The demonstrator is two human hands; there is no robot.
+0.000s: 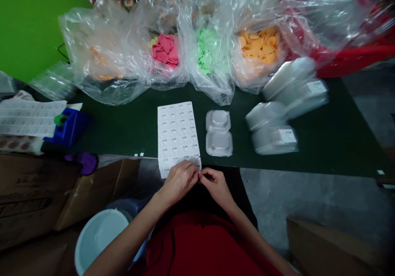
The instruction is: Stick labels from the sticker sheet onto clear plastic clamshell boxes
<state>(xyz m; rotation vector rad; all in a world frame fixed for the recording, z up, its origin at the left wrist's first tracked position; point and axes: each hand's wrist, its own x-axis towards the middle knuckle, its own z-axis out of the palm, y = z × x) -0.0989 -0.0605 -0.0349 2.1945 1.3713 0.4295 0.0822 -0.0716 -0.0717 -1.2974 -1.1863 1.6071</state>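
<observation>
A white sheet of small printed labels lies on the dark green table, its near end hanging over the table's front edge. My left hand rests on that near end with fingers curled, pinching at the sheet's lower right corner. My right hand meets it there, fingertips pinched together at the same corner. What sits between the fingertips is too small to make out. An open white clamshell container lies just right of the sheet.
Clear plastic bags hold pink, green and orange pieces along the back. Stacks of shut white containers stand at the right. A blue tape dispenser and more label sheets lie left. Cardboard boxes and a pale bucket sit below.
</observation>
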